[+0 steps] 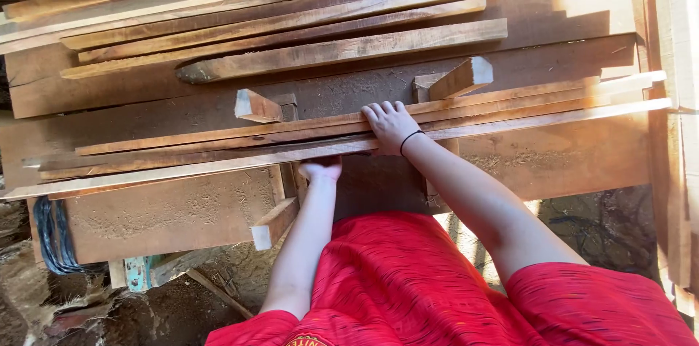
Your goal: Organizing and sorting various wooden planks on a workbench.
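Long thin wooden strips lie bundled across front edge of sawdust-covered table, pale reddish-brown, rough-sawn, running left to right, far ends sunlit. Dark cable coil hangs at table's left end. Short wood block sits just behind strips. Left hand reaches up under strips from below, fingers hidden; cannot tell whether clenched or released. Right hand lies flat, palm down, on top of strips, fingers spread, grasping nothing; black band on wrist. Second wood block rests behind, tilted. Red shirt below.
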